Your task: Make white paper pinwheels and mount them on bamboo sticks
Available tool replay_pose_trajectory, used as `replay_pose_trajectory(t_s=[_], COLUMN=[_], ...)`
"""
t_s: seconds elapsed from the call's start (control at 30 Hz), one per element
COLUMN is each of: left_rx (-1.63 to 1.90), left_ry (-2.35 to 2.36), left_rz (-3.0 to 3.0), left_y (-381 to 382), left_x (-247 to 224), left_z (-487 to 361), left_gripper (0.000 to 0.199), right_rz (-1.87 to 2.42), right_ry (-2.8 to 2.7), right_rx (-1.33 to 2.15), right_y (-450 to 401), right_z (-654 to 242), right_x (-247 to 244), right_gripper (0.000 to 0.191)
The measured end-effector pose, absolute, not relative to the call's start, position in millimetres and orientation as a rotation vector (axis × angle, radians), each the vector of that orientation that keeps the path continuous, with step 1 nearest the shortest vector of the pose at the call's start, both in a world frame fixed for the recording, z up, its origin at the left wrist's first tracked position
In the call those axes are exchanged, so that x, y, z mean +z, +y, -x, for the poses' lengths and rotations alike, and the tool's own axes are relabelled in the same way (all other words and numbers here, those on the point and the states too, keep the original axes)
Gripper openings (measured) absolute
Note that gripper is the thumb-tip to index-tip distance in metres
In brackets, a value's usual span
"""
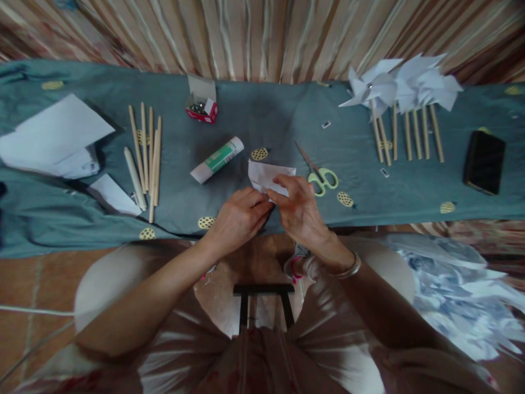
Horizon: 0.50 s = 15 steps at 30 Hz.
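Observation:
A small piece of white paper [262,171] with folded edges is between my hands near the front edge of the cloth-covered table. My left hand [240,216] grips its lower left part, fingers curled together. My right hand [298,207] pinches the paper's lower right side, with its index finger bent over the sheet. Just right of my right hand lie scissors [316,176] with light green handles, blades pointing up and left. A green and white glue stick [218,159] rests to the left of the paper.
Wooden sticks [143,153] and white paper sheets [57,137] lie at the left. An open red box [202,109] of metal pins is behind the glue. Paper pinwheels [375,87] on sticks and a black phone [484,161] lie at the right.

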<state>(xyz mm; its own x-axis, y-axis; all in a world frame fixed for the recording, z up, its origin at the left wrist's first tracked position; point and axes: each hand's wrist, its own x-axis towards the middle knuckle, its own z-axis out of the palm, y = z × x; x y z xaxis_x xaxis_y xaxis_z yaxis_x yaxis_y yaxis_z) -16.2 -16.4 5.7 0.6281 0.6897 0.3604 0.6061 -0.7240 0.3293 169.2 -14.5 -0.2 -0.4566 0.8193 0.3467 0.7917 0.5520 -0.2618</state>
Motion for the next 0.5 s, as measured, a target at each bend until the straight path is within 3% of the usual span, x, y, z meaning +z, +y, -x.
replay_pose_trajectory(t_s=[0.5], left_rx=[0.73], left_ry=[1.108], left_rz=[-2.755], left_y=[-17.2], left_x=[3.8], left_z=[15.4], left_gripper=[0.019], right_rz=[1.255], right_ry=[-2.202], right_rx=[0.394], right_y=[-5.3], right_z=[-180.7], right_x=[2.7], right_gripper=[0.031])
